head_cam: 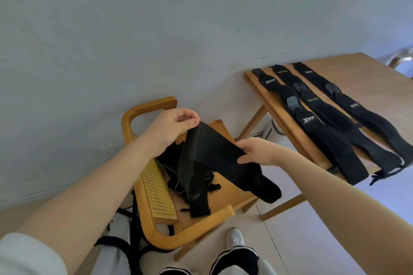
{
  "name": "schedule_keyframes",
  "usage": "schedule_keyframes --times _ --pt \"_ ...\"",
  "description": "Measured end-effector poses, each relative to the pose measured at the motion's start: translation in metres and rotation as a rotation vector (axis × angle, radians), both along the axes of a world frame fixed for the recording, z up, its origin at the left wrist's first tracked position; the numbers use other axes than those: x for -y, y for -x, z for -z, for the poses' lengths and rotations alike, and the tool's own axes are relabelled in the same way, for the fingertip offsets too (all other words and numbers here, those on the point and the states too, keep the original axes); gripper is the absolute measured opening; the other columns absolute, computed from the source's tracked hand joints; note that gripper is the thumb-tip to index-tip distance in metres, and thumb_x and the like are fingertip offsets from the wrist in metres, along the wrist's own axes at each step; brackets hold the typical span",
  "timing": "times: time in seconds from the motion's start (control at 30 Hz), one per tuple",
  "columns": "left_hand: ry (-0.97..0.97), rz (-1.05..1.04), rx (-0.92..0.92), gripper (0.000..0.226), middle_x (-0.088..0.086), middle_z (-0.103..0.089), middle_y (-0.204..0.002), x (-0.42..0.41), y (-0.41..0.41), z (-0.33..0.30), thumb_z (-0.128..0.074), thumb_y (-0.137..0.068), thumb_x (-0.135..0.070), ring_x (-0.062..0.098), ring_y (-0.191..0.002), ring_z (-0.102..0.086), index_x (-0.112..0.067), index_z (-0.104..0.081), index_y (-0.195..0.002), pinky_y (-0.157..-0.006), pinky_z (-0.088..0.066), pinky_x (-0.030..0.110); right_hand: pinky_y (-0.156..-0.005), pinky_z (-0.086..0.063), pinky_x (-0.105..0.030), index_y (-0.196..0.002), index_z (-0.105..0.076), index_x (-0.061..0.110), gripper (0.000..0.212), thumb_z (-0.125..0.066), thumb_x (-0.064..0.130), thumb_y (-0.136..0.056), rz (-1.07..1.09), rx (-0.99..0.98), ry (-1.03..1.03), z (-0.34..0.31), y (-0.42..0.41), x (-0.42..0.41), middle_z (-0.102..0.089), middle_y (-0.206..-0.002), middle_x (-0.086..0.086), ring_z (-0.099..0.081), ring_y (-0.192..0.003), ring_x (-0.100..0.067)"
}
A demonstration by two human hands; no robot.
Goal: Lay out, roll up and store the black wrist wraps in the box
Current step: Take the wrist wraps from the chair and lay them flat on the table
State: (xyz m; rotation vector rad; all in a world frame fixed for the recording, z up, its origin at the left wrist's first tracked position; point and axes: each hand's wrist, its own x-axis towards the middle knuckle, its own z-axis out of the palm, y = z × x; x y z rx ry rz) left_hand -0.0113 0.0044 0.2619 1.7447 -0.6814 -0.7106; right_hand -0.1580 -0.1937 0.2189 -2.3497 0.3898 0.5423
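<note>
Centre of frame: both hands hold one black wrap (207, 147) up over a wooden chair (156, 227). Left hand (172, 127), left of centre, pinches the wrap's upper corner between thumb and fingertips. Right hand (257, 150), just right of centre, grips the wrap's lower right edge, fingers curled round the fabric. Wrap stretched between the two hands, slanting down to the right; its loose ends hang down onto the chair seat, one strip reaching the seat's front edge, another end lying toward the seat's right side. Under and behind it, on the seat, a heap (172, 163) of more black straps, tangled; count cannot be told. Chair has a cane back panel at lower left and curved wooden arms. Right of frame: wooden tabletop (368, 73) against the pale wall, with three long rows of wraps (330, 118) laid out flat side by side, running from the far edge to the near edge, near ends hanging slightly over. White lettering shows on the left row, faint lettering on the others. Bottom of frame: white sleeve at lower left, black trousers with white stripes, one white shoe on the pale floor. Black cords hang beside the chair at lower left.
</note>
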Motion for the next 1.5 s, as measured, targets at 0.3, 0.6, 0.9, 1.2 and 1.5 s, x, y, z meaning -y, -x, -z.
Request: schedule_keyframes --times 0.3,0.6,0.9,1.2,1.5 --pt "-0.361 0.096 0.192 0.006 -0.008 -0.063 -0.097 0.012 0.022 0.051 -0.059 -0.092 -0.019 0.006 -0.096 -0.056 -0.023 -0.062 -0.095 -0.089 -0.043 0.028 -0.078 -0.055 -0.03 -0.109 -0.049 0.018 0.032 -0.054 -0.007 -0.089 0.157 0.028 -0.616 -0.056 0.048 0.012 -0.068 -0.102 -0.016 -0.068 -0.096 -0.028" --pt "0.19 0.589 0.383 0.039 -0.019 -0.054 -0.108 0.089 0.144 -0.041 -0.065 -0.071 -0.047 0.002 -0.1 -0.055 -0.041 -0.049 -0.106 -0.086 -0.047 0.017 -0.077 -0.057 -0.03 -0.109 -0.063 0.005 0.023 -0.05 0.005 -0.09 0.284 0.084 -0.842 -0.096 0.132 0.064 -0.067 -0.1 -0.011 -0.066 -0.094 -0.023" --pt "0.327 0.538 0.259 0.033 -0.019 -0.062 -0.093 0.198 0.257 -0.041 -0.07 -0.081 -0.003 0.002 -0.088 -0.066 -0.026 -0.053 -0.098 -0.075 -0.051 0.014 -0.07 -0.059 -0.024 -0.097 -0.074 0.014 0.02 -0.072 0.014 -0.078 0.426 0.174 -0.863 -0.102 0.271 0.157 -0.072 -0.102 -0.008 -0.07 -0.089 -0.017" --pt "0.339 0.467 -0.058 0.025 -0.003 -0.072 -0.099 0.324 0.361 -0.051 -0.059 -0.087 -0.001 0.014 -0.096 -0.068 -0.019 -0.063 -0.105 -0.076 -0.056 0.027 -0.072 -0.046 -0.02 -0.096 -0.07 0.007 0.019 -0.058 0.02 -0.091 0.43 0.234 -0.284 -0.12 0.382 0.256 -0.067 -0.076 0.003 -0.06 -0.073 -0.014" --pt "0.147 0.455 -0.168 0.017 0.004 -0.073 -0.097 0.456 0.38 -0.022 -0.056 -0.093 -0.018 0.018 -0.09 -0.07 -0.016 -0.067 -0.107 -0.077 -0.058 0.035 -0.08 -0.057 -0.027 -0.104 -0.062 0.023 0.016 -0.055 0.014 -0.093 0.732 0.572 -0.354 -0.081 0.388 0.341 -0.071 -0.098 0.001 -0.068 -0.094 -0.015"
